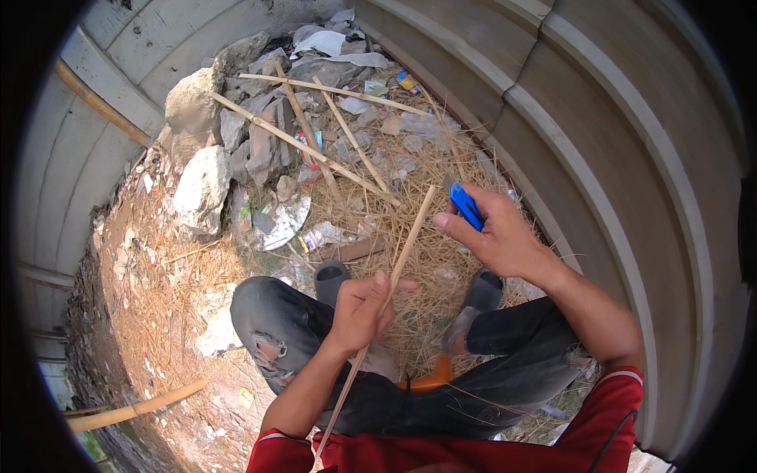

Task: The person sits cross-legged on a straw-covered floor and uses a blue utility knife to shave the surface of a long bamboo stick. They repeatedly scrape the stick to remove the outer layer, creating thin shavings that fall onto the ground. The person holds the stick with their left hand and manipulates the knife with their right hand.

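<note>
As the left hand [361, 311] grips 1 pale strip [410, 243] near 6 o'clock, fingers closed round it and the index poking out, that strip slants up toward 1 o'clock. Over at 3, it's the right hand [498, 236], fingers wrapped on a blue knife [467, 206], blade [449, 183] near the strip's top end! Beyond, 4 loose sticks [315, 154] cross at 11, pale rocks [203, 189] at 10.

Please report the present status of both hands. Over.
Left hand holding bamboo strip. Right hand holding blue utility knife, apart from strip. Nothing visible between them.
</note>
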A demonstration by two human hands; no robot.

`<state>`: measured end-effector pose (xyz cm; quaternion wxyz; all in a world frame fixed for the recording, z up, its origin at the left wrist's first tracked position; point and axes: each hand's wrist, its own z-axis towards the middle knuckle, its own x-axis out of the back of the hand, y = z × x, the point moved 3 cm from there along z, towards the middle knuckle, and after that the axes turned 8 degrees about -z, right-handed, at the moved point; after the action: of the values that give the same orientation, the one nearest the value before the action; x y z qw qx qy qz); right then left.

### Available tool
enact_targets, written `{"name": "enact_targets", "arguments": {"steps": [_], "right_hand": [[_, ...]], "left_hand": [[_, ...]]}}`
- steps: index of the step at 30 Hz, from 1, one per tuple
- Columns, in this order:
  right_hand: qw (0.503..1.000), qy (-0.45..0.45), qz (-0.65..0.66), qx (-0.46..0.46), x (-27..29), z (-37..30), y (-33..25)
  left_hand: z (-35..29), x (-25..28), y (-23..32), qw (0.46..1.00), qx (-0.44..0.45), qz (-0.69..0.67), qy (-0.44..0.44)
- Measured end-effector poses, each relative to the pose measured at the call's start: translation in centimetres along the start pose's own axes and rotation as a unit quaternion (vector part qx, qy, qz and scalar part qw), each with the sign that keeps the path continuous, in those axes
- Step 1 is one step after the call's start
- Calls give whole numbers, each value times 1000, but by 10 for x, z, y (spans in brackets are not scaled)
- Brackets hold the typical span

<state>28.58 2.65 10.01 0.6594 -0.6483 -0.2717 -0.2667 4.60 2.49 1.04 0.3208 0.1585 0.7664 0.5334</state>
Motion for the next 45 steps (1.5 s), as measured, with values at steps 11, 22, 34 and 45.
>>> {"name": "enact_targets", "arguments": {"steps": [11, 22, 34, 45], "right_hand": [[997, 31, 42, 60, 5, 9, -53], [982, -79, -164, 57, -26, 9, -82], [951, 252, -146, -104, 100, 22, -3], [977, 170, -77, 102, 25, 24, -65]], "left_hand": [[7, 2, 48, 999, -52, -15, -1], [3, 10, 48, 991, -45, -122, -34], [-3, -13, 44, 990, -51, -47, -122], [13, -9, 50, 995, -74, -57, -39]]}}
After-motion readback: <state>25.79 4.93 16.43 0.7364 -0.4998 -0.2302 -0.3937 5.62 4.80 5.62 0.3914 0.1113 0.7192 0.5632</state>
